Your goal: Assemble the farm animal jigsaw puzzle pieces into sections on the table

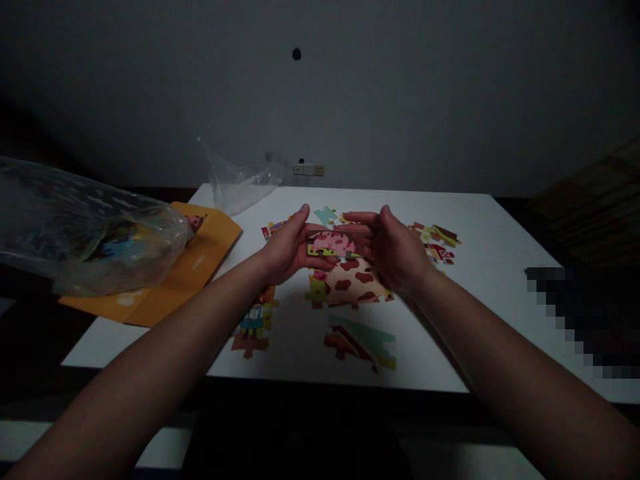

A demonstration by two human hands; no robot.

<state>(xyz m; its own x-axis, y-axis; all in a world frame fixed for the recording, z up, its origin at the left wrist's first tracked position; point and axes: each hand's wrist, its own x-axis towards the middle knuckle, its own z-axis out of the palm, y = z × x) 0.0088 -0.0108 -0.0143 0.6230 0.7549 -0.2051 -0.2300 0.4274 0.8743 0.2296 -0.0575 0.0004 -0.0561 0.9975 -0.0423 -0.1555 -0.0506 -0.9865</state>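
Observation:
Between my hands is a puzzle piece (334, 243) with a pink spotted pig on it, held above the white table (300, 340). My left hand (290, 248) has its fingers at the piece's left end, thumb pointing up. At the right end are the fingers of my right hand (400, 252), thumb also raised; they partly hide that end. Just below lies a puzzle section (353, 283) with a brown-spotted cow's body. Nearer me are a green and red puzzle section (363, 341) and, to the left, one with a standing figure (253, 327), partly behind my left arm.
More puzzle pieces (439, 245) lie right of my right hand, and a pale green one (326, 215) behind. At left, a clear plastic bag (125, 240) rests over an orange envelope (210, 247). Another clear bag (245, 183) is at the back edge before the wall.

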